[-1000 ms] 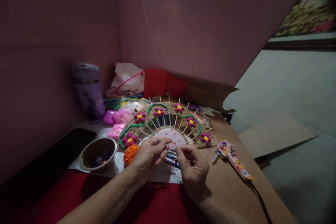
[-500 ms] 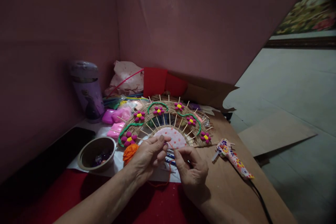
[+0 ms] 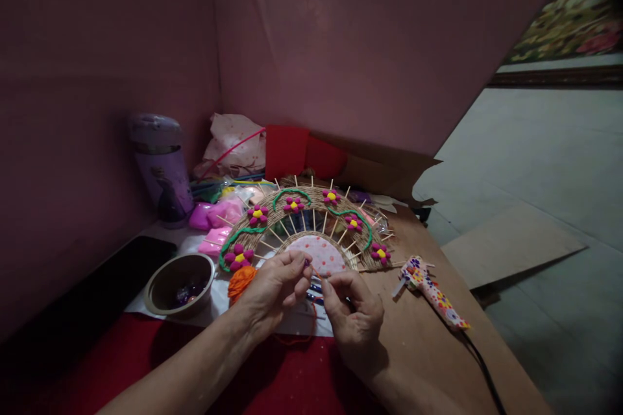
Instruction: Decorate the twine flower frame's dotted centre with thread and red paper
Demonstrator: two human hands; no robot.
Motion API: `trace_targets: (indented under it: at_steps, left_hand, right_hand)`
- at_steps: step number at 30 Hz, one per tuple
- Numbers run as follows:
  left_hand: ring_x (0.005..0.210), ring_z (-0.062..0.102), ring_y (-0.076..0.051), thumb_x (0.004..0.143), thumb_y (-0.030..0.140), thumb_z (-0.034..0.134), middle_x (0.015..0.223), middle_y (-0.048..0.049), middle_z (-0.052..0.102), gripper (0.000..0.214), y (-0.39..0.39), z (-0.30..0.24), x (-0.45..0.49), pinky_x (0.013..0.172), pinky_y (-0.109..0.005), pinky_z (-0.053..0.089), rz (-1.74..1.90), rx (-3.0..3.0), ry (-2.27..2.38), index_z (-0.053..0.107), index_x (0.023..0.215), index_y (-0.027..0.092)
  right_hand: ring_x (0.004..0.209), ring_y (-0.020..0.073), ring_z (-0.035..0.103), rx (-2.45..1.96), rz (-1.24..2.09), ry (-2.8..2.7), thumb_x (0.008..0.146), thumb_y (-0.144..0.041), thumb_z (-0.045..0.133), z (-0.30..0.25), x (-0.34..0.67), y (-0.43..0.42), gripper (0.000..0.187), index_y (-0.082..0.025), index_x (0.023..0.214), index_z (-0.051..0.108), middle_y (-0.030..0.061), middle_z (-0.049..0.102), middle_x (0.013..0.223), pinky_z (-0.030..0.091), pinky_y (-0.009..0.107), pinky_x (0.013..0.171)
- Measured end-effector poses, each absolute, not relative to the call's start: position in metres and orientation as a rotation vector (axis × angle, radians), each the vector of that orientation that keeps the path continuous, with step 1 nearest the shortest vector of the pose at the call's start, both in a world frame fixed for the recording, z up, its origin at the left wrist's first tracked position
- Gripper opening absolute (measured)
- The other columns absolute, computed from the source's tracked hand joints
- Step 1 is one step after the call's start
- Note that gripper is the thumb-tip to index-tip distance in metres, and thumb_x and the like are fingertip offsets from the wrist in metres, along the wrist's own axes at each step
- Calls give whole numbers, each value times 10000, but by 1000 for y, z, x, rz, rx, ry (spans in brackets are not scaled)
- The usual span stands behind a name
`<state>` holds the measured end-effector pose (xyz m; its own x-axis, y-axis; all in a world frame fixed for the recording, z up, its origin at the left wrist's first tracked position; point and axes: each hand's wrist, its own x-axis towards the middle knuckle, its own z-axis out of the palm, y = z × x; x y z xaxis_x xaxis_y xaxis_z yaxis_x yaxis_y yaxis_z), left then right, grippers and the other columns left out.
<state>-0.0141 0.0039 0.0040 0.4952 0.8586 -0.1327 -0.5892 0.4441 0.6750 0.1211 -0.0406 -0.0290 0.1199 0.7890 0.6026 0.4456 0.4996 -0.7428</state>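
Between the fingertips of my left hand (image 3: 280, 282) is a small dark purple bead (image 3: 307, 263). My right hand (image 3: 353, 311) pinches a strand of orange yarn (image 3: 316, 272), whose end reaches up to the bead; whether it passes through the hole I cannot tell. The yarn hangs down below the hands in a loop. An orange yarn ball (image 3: 241, 283) sits just left of my left wrist. Behind both hands stands a half-round woven twine fan (image 3: 318, 196) with thin sticks, magenta flowers, green wavy vines and a dotted cloth centre.
A bowl (image 3: 180, 285) with purple beads is at the left, near a dark flat slab (image 3: 97, 285). Behind it stand a purple tumbler (image 3: 163, 172) and pink packets (image 3: 217, 213). A flower-patterned glue gun (image 3: 435, 293) with a black cord lies at the right on the brown board (image 3: 413, 350).
My left fingers have shifted slightly, so the purple bead now shows more clearly at their tips. My right hand has moved slightly left and stays pinched on the yarn.
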Motion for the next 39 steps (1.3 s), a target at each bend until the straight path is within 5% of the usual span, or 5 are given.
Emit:
trace_targets:
  at_steps: [29,39]
  left_hand:
    - [304,293,6,727,273,689,452,64,461,220,4,4,-14,332,-129,178,904,684,534,543,731,109]
    - [328,330,14,686,238,723,583,18,552,226,2,4,-14,317,-121,188,952,654,539,562,743,90]
  right_hand:
    - [411,56,291,-1116,422,-1519,824,-178,533,-29,120,-40,135,-188,701,478,-85,318,513,233,186,393]
    - [405,54,281,-1106,421,-1525,825,-176,539,-31,121,-40,137,-190,702,479,-90,315,503,225,185,392]
